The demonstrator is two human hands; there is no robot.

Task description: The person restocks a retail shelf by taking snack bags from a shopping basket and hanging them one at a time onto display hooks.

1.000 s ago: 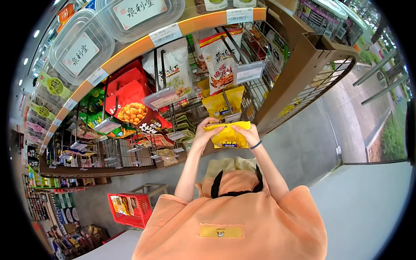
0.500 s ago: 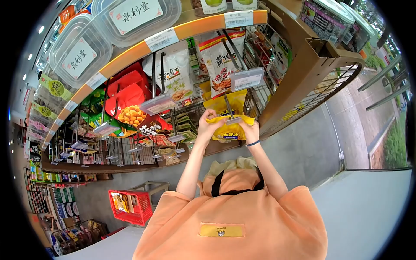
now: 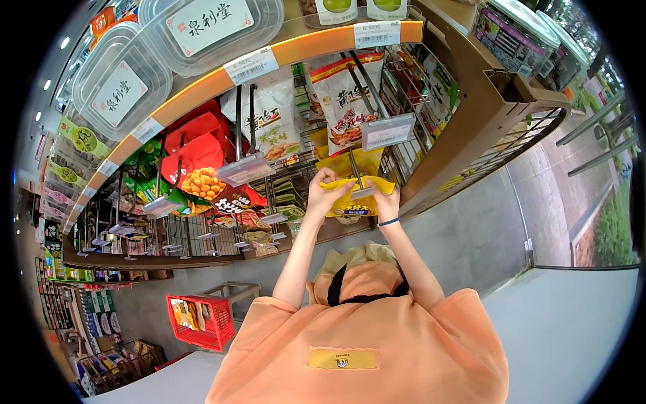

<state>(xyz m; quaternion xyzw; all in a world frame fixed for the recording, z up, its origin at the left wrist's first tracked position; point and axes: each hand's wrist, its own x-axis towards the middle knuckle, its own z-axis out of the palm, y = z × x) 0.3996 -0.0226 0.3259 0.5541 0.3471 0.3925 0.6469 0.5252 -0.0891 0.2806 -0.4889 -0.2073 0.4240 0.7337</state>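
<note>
A yellow snack bag with blue and white lettering is stretched between my two hands at the front of a shelf hook. My left hand pinches its upper left corner, with thumb and forefinger pressed together. On the other side my right hand grips the upper right corner. The hook's tag holder overlaps the bag's top edge; whether the bag is still threaded on the hook I cannot tell. Another yellow bag hangs just behind on the same hook.
Above hangs a white and red snack bag; red bags hang to the left. Plastic tubs stand on the upper shelf. A brown rack post rises at right. A red basket holding packets is at lower left.
The view has shifted slightly, and the shelf sits a little differently in it. Both hands keep hold of the yellow bag in nearly the same spot.
</note>
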